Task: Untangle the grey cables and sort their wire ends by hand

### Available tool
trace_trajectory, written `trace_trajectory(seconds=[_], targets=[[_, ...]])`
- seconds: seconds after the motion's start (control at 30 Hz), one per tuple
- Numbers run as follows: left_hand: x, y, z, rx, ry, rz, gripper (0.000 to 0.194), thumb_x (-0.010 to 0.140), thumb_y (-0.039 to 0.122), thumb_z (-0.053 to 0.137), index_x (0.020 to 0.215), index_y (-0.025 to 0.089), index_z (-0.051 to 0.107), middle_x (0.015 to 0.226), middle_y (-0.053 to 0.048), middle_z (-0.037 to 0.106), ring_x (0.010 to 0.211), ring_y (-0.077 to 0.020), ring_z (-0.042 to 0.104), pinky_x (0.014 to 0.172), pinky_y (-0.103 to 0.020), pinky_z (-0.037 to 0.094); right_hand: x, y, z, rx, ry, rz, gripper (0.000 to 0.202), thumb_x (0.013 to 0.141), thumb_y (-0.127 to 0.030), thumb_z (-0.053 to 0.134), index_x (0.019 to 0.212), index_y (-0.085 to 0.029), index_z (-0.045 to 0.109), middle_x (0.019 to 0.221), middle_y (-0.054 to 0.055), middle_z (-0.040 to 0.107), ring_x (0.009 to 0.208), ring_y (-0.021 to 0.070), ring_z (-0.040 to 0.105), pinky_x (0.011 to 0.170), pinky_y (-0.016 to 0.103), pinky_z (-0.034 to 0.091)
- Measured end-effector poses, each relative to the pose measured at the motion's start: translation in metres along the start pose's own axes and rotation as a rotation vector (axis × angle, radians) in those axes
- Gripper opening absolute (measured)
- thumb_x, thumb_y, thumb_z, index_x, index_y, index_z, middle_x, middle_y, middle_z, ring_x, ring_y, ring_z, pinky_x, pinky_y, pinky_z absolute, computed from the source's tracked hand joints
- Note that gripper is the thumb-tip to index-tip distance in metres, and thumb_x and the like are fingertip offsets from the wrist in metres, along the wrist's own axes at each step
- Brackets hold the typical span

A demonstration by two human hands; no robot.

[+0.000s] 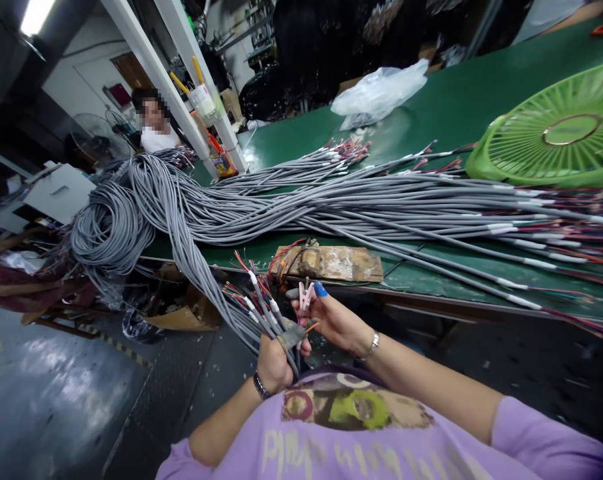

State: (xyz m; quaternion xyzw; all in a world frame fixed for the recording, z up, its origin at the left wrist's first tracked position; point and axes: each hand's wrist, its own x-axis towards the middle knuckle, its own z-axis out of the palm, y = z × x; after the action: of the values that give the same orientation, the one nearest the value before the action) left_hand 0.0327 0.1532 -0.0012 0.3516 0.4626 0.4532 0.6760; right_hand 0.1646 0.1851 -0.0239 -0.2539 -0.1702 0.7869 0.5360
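My left hand (275, 363) is closed around a bundle of grey cables (244, 327), near their stripped ends with thin coloured wires. Grey tape (291, 335) shows on the bundle by my fingers. Close beside it, my right hand (338, 321) has its fingers bent around a pink clip (306, 297), and a blue covering is on one fingertip. An orange-tipped wire lies between the two hands. Behind them, a worn wooden block (338, 264) sits at the edge of the green table (461, 73), with red and black wires at its left end.
Long grey cables (281, 207) spread across the table, coiled at the left. A green fan (556, 133) stands at the right and a plastic bag (378, 93) lies at the back. A cardboard box (188, 318) is below the table edge. A person (156, 123) is beyond white posts.
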Motion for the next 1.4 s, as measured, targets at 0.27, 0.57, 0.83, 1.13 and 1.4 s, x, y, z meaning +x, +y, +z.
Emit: trace_trajectory(seconds=[0.27, 0.57, 0.83, 1.13, 1.4], targets=[[0.004, -0.01, -0.004, 0.061, 0.075, -0.007, 0.022, 0.059, 0.031, 0.071, 0.051, 0.012, 0.061, 0.043, -0.003, 0.057, 0.047, -0.0149, 0.058, 0.05, -0.025, 0.047, -0.027, -0.006, 0.005, -0.45, -0.158, 0.076, 0.033, 0.073, -0.043, 0.069, 0.085, -0.017, 0.054, 0.06, 0.0, 0.063, 0.056, 0.0155, 0.061, 0.057, 0.026, 0.041], [0.002, -0.009, -0.003, 0.071, 0.108, -0.005, 0.028, 0.059, 0.036, 0.072, 0.05, 0.013, 0.059, 0.044, -0.003, 0.058, 0.05, -0.0163, 0.06, 0.052, -0.027, 0.048, -0.031, 0.0, 0.015, -0.418, -0.049, -0.007, 0.029, 0.068, -0.042, 0.072, 0.07, -0.018, 0.056, 0.051, -0.001, 0.061, 0.049, 0.0139, 0.057, 0.052, 0.025, 0.039], [0.001, -0.006, -0.003, 0.004, 0.139, 0.014, 0.024, 0.06, 0.034, 0.07, 0.051, 0.013, 0.061, 0.043, -0.002, 0.057, 0.05, -0.0155, 0.059, 0.054, -0.026, 0.047, -0.036, 0.002, 0.012, -0.351, -0.072, 0.01, 0.023, 0.071, -0.035, 0.072, 0.071, -0.017, 0.058, 0.059, 0.001, 0.064, 0.058, 0.0162, 0.061, 0.063, 0.031, 0.046], [0.001, 0.006, 0.006, -0.046, 0.07, -0.032, 0.019, 0.059, 0.029, 0.07, 0.055, 0.012, 0.062, 0.044, -0.003, 0.057, 0.042, -0.0124, 0.053, 0.045, -0.024, 0.041, -0.018, -0.011, -0.015, -0.284, -0.15, 0.047, 0.055, 0.076, -0.064, 0.053, 0.105, -0.019, 0.062, 0.095, 0.011, 0.067, 0.083, 0.0216, 0.062, 0.07, 0.034, 0.049], [0.003, 0.007, 0.009, -0.051, 0.086, -0.035, 0.025, 0.059, 0.033, 0.072, 0.053, 0.012, 0.06, 0.043, -0.002, 0.057, 0.039, -0.0108, 0.05, 0.042, -0.023, 0.038, -0.003, -0.004, -0.005, -0.23, -0.048, -0.033, 0.055, 0.079, -0.068, 0.046, 0.1, -0.02, 0.064, 0.097, 0.011, 0.069, 0.08, 0.0219, 0.062, 0.069, 0.035, 0.046]])
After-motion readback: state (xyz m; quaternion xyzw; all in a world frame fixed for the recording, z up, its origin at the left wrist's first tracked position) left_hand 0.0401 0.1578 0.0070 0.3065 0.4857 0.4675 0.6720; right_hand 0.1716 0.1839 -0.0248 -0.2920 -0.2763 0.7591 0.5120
